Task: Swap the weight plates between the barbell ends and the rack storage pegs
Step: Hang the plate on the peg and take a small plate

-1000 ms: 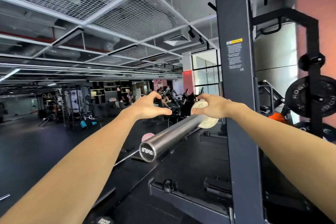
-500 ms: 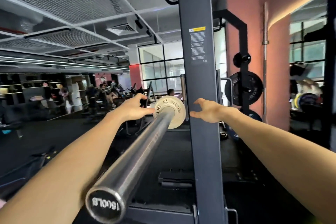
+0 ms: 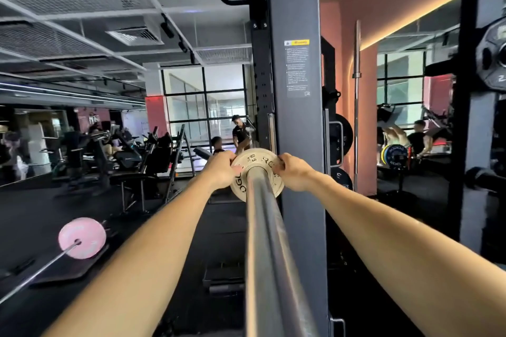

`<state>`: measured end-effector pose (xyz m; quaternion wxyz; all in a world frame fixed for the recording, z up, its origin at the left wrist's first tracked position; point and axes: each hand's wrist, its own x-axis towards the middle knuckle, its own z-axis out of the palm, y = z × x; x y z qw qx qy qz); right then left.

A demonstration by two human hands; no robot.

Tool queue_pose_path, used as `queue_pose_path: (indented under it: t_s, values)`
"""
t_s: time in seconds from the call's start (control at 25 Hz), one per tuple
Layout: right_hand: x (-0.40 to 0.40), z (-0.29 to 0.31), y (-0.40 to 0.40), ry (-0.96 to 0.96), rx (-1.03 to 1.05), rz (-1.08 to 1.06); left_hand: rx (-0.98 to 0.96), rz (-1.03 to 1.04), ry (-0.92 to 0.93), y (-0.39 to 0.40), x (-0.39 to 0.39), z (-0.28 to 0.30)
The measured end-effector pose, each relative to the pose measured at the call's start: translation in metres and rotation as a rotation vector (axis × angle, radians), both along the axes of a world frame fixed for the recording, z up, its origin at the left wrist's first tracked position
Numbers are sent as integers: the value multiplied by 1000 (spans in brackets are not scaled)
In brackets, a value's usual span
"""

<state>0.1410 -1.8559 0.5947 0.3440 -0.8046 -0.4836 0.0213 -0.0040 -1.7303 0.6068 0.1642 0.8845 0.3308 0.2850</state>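
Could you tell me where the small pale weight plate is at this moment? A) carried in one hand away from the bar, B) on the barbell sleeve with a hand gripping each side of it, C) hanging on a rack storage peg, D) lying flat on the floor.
B: the small pale plate sits around the barbell sleeve, with the left hand and the right hand curled over its opposite edges.

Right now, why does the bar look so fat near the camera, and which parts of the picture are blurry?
Head view: the wide-angle lens swells the barbell sleeve toward the camera and stretches both forearms. The small plate held by the left hand and right hand is fairly sharp, while the black plate at the right edge is smeared. A warm light strip glows along the pink wall.
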Motion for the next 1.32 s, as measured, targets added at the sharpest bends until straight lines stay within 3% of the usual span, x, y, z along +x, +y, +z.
queue_pose_path:
  t_s: [0.12,0.28,0.84,1.32]
  values:
    - [-1,-4,-7,6,70,-68,58,12,0,-2,-1,-3]
    - [-14,-6,-37,69,82,0,42,29,-9,-23,-18,-5]
    - [-112,-13,-180,61,125,106,49,91,13,-179,-131,-4]
    - [-201,-12,-300,114,122,137,31,-37,-15,-290,-225,2]
